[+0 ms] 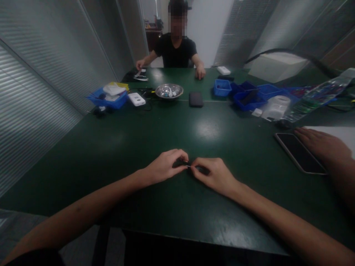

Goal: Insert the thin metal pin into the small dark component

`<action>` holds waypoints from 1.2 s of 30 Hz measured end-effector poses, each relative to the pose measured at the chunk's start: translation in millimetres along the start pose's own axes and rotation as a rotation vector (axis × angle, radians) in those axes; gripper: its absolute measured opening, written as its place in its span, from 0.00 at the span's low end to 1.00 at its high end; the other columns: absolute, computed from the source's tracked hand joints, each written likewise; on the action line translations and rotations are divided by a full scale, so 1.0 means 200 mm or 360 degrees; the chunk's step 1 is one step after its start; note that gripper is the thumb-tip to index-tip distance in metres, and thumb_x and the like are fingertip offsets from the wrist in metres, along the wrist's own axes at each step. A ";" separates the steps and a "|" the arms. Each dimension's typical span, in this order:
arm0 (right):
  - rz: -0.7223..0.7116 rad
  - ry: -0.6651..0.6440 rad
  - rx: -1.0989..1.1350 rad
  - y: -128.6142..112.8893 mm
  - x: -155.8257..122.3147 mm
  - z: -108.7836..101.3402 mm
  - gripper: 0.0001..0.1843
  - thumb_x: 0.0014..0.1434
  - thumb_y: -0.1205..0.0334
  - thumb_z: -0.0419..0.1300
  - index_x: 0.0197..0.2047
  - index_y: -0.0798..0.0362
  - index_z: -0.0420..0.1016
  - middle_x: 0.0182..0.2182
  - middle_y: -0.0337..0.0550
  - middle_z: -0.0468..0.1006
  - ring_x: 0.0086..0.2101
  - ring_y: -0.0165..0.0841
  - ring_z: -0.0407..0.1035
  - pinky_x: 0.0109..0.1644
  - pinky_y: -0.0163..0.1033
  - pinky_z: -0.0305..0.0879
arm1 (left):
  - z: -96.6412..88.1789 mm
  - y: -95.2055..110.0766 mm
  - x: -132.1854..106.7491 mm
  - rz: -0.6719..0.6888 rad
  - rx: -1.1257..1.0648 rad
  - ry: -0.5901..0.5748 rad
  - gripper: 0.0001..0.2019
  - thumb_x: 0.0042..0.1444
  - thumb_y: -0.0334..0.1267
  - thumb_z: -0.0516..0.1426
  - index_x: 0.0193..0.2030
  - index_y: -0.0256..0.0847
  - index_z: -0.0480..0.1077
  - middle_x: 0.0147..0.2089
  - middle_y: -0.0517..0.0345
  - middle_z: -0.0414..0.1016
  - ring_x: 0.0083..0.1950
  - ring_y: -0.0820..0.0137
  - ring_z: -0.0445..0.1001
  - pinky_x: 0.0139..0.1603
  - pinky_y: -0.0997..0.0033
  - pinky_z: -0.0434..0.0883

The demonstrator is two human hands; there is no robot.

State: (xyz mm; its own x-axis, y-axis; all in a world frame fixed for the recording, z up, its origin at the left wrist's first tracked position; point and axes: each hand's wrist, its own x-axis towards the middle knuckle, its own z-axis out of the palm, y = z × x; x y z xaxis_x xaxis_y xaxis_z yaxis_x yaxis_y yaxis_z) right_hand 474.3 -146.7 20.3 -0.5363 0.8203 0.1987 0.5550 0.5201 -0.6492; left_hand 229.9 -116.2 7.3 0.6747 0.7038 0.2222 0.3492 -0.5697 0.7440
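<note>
Just above the green table, both my hands meet over a small thin piece (187, 166), dark with a pale edge; its kind is too small to make out. My left hand (169, 165) pinches it from the left between thumb and fingers. From the other side, the thumb and fingertips of my right hand (212, 173) close on its right end. Fingers hide most of the piece. Bare green tabletop (155, 207) surrounds both hands.
At right a smartphone (301, 152) lies beside another person's hand (324, 146). Farther back are a metal bowl (162, 89), a black wallet-like item (195, 99), a white power bank (137, 99), blue bins (222, 88) and a plastic bottle (318, 96). Opposite sits a person (177, 51).
</note>
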 end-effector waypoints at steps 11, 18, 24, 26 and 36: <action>0.0051 0.0081 0.0094 0.02 -0.03 -0.03 0.11 0.68 0.59 0.58 0.38 0.52 0.80 0.30 0.39 0.82 0.26 0.29 0.73 0.31 0.34 0.64 | -0.08 -0.03 -0.06 0.0010 -0.0011 -0.0140 0.17 0.67 0.32 0.59 0.61 0.45 0.70 0.56 0.49 0.76 0.54 0.63 0.77 0.55 0.59 0.74; 0.0099 0.0091 0.0071 0.04 -0.04 -0.04 0.12 0.69 0.57 0.59 0.39 0.52 0.80 0.28 0.38 0.80 0.24 0.28 0.70 0.30 0.33 0.63 | -0.51 -0.34 -0.18 -0.0380 0.0305 0.0132 0.21 0.66 0.36 0.58 0.66 0.45 0.68 0.56 0.50 0.78 0.52 0.63 0.78 0.54 0.59 0.74; 0.0084 0.0082 0.0066 0.04 -0.05 -0.05 0.12 0.69 0.57 0.59 0.39 0.52 0.81 0.28 0.37 0.79 0.24 0.27 0.70 0.30 0.33 0.62 | -0.86 -0.61 -0.34 -0.0794 0.0619 0.0580 0.25 0.60 0.41 0.61 0.64 0.42 0.69 0.54 0.48 0.79 0.49 0.61 0.79 0.53 0.59 0.74; 0.0090 0.0074 0.0067 0.04 -0.05 -0.05 0.11 0.69 0.57 0.59 0.39 0.52 0.81 0.28 0.37 0.79 0.24 0.27 0.69 0.29 0.33 0.62 | -0.92 -0.64 -0.40 -0.0830 0.0663 0.0601 0.25 0.60 0.43 0.62 0.63 0.42 0.70 0.54 0.49 0.80 0.48 0.61 0.79 0.52 0.60 0.73; 0.0084 0.0066 0.0060 0.03 -0.05 -0.04 0.12 0.68 0.57 0.59 0.38 0.53 0.81 0.27 0.37 0.79 0.23 0.27 0.69 0.29 0.34 0.61 | -1.05 -0.66 -0.51 -0.1529 0.0838 0.0535 0.21 0.57 0.54 0.67 0.47 0.38 0.80 0.37 0.61 0.76 0.37 0.69 0.72 0.35 0.73 0.64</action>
State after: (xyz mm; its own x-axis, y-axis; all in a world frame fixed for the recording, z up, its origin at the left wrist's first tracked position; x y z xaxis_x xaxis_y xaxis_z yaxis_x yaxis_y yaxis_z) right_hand 489.0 -149.7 20.5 -0.4796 0.8559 0.1935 0.5572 0.4673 -0.6864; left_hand -21.5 -24.3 18.7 -0.1982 0.9769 -0.0794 0.9086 0.2135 0.3589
